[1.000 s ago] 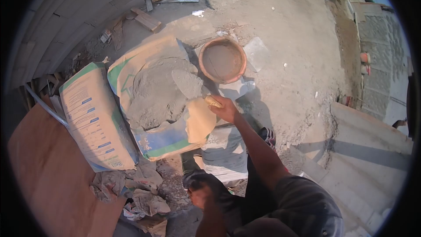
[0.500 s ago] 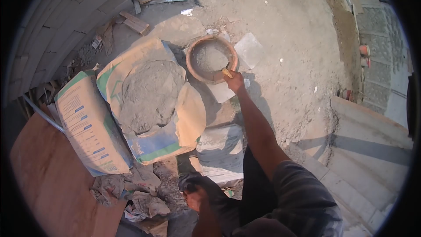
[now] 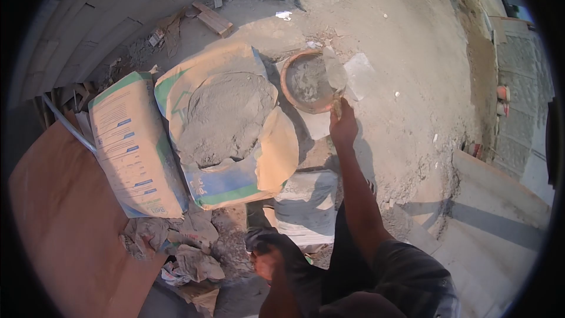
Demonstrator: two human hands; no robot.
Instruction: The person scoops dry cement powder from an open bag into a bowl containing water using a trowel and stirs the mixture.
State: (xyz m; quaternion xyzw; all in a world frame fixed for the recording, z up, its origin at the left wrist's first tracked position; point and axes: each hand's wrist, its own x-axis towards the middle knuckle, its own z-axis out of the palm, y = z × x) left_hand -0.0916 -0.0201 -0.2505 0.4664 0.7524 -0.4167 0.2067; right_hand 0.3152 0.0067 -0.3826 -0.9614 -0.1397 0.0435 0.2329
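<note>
The right hand (image 3: 344, 122) was found closed around the handle of a trowel (image 3: 334, 72), whose blade was held over the right rim of a clay bowl (image 3: 318, 108). Grey powder (image 3: 306, 76) was noted in the bowl. The left hand (image 3: 268, 262) was seen by the knee, blurred; whether its fingers were open or closed could not be told.

The bowl was set on the dusty ground (image 3: 406, 41), just beside an open bag (image 3: 229, 186) heaped with similar powder. A closed bag (image 3: 134, 147) was laid along its left side. Crumpled paper (image 3: 194, 265), a board (image 3: 70, 218) and a block wall (image 3: 118, 23) were observed at the left.

"SC" and a partly hidden letter were read on a white bag (image 3: 306, 207). Blue labels were printed on the closed bag, too small to be read.
</note>
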